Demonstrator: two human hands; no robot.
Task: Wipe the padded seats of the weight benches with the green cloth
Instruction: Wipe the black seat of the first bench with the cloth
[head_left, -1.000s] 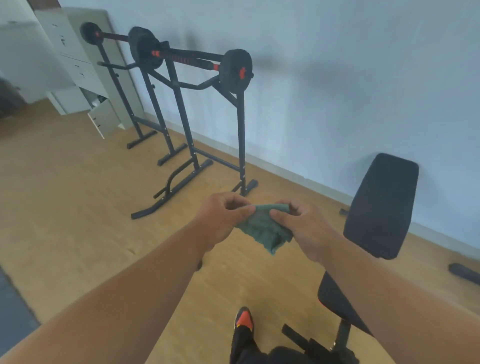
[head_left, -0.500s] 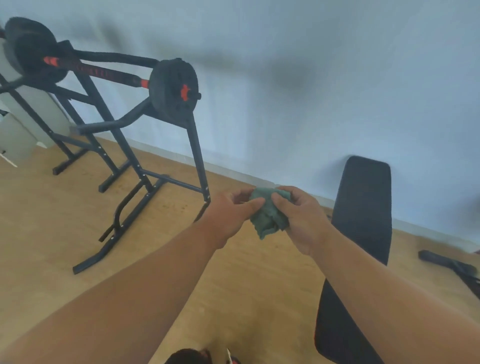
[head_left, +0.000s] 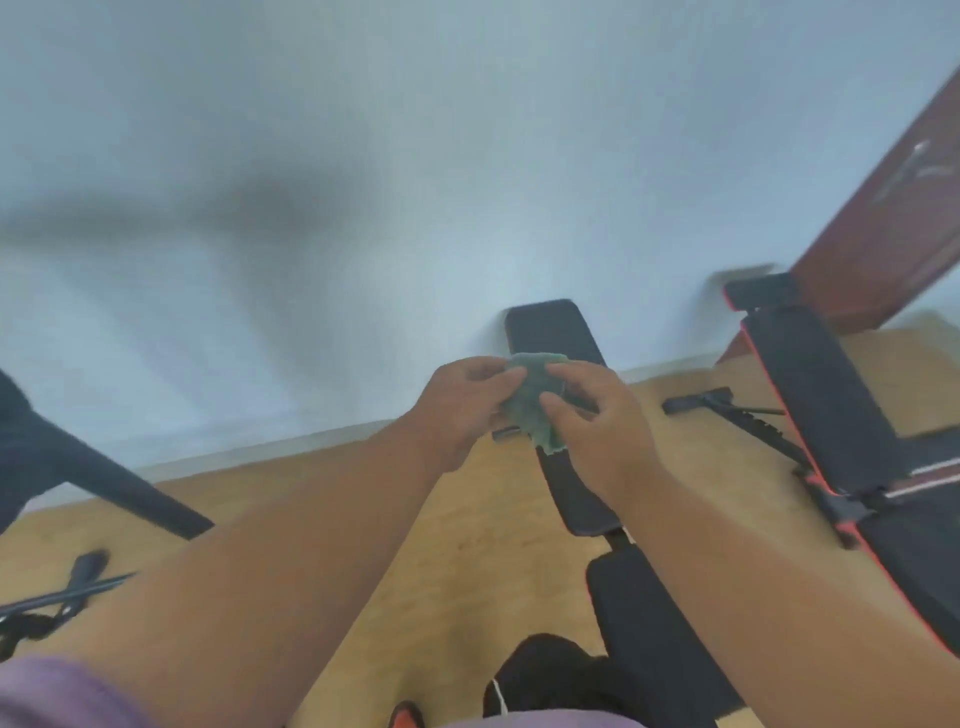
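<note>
Fuzzy green cloth (head_left: 535, 400), matt black padded bench (head_left: 582, 493), smooth wood floor (head_left: 467, 545)

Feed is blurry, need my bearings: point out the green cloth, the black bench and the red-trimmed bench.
green cloth (head_left: 531, 397), head view, middle of the bunched fabric between both hands.
black bench (head_left: 550, 332), head view, upper backrest pad above the hands.
red-trimmed bench (head_left: 826, 400), head view, middle of its long black pad.

The hands (head_left: 530, 410) hide part of the black bench (head_left: 582, 499).
</note>
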